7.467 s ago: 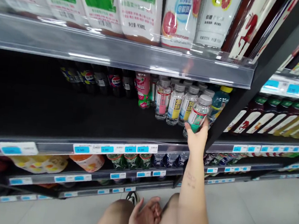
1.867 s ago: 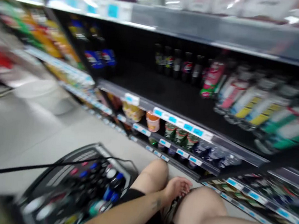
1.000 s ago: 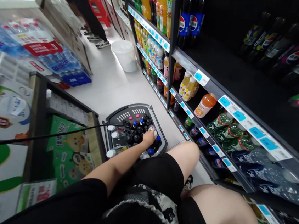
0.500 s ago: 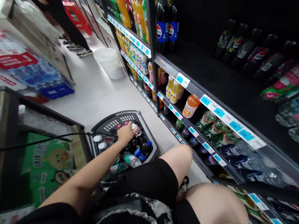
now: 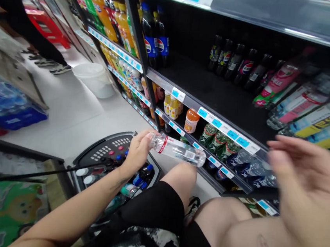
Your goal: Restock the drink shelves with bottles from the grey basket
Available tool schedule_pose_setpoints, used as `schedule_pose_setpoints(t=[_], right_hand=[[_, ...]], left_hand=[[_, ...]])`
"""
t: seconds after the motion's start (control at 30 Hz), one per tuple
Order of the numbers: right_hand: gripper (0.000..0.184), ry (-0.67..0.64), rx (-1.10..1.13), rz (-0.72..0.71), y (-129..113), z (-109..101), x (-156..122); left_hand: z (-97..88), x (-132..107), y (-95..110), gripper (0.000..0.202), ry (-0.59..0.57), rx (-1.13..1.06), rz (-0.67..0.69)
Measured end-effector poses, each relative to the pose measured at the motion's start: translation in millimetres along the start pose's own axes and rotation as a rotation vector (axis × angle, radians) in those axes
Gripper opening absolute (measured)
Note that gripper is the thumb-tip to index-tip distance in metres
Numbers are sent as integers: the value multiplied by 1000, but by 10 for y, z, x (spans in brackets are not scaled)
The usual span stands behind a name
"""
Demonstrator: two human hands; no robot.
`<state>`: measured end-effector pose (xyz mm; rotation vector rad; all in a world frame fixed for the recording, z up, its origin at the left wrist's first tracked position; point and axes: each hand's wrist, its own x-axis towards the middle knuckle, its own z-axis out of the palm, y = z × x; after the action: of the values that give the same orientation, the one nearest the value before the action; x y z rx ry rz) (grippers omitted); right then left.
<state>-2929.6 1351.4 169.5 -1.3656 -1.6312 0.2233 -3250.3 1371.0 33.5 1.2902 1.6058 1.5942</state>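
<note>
My left hand is closed around the neck end of a clear plastic water bottle with a red-banded label. The bottle lies nearly level in the air, its base pointing right, above my knee and in front of the lower shelves. Below my left arm is a dark shopping basket on the floor, holding several drink bottles, among them a dark one with a blue label. My right hand is raised at the right with fingers apart and nothing in it, near the clear bottles on the shelf.
Dark shelving with price tags runs along the right, carrying cola bottles, an orange bottle and green bottles. A white bucket stands on the floor. Another person's legs are at upper left. Packed water stands left.
My left hand has lifted the clear bottle out of the basket and tipped it toward the shelves. My right hand has come up into view. The camera has turned right.
</note>
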Motion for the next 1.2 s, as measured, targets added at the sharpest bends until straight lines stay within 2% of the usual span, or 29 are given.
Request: schedule_pose_setpoints(t=[0.03, 0.1, 0.17, 0.23, 0.27, 0.43, 0.53, 0.6, 0.67, 0.73, 0.8, 0.87, 0.93, 1.0, 1.03, 1.07, 1.1, 1.2], right_hand=[[36, -69, -8, -39, 15, 19, -1], [52, -317, -66, -124, 57, 95, -16], [77, -562, -146, -166, 78, 209, -50], [99, -731, -200, -169, 47, 334, -88], [104, -793, -223, -166, 15, 393, -101], [97, -958, -254, -124, -115, 579, -48], [75, -1032, -281, -117, -89, 627, 39], [57, -1060, -350, -121, -46, 662, 93], [48, -1074, -409, -116, 11, 700, 137], [45, -1055, -452, -97, 79, 732, 173], [41, -1014, -466, -85, 146, 749, 213], [40, -969, -457, -87, 196, 750, 263], [42, -924, -434, -93, 219, 750, 316], [45, -873, -408, -97, 229, 771, 347], [47, -852, -382, -94, 238, 797, 343], [49, -834, -347, -85, 257, 835, 322], [50, -816, -307, -64, 288, 885, 278], [54, -731, -178, 87, 470, 1089, 6]], left_hand=[[89, -7, 60, 36, -26, -92, -45], [233, -36, 172, 37, -86, -230, -99], [329, -85, 280, 39, -134, -305, -89], [389, -145, 389, 41, -163, -328, -50], [411, -175, 442, 42, -173, -326, -32], [486, -273, 623, 45, -193, -265, 40], [545, -255, 588, 46, -236, -231, 48], [628, -219, 487, 47, -271, -257, -8], [767, -204, 319, 50, -284, -383, -134], [960, -267, 79, 54, -296, -604, -363], [1180, -440, -228, 53, -348, -836, -674], [1389, -694, -562, 42, -462, -978, -970], [1548, -940, -852, 40, -708, -1020, -1173], [1635, -1086, -1031, 52, -945, -1064, -1171], [1652, -1109, -1072, 59, -1019, -1093, -1153], [1653, -1104, -1088, 64, -1035, -1133, -1133], [1644, -1079, -1087, 66, -1002, -1168, -1124], [1596, -986, -1082, 68, -766, -1178, -1091]])
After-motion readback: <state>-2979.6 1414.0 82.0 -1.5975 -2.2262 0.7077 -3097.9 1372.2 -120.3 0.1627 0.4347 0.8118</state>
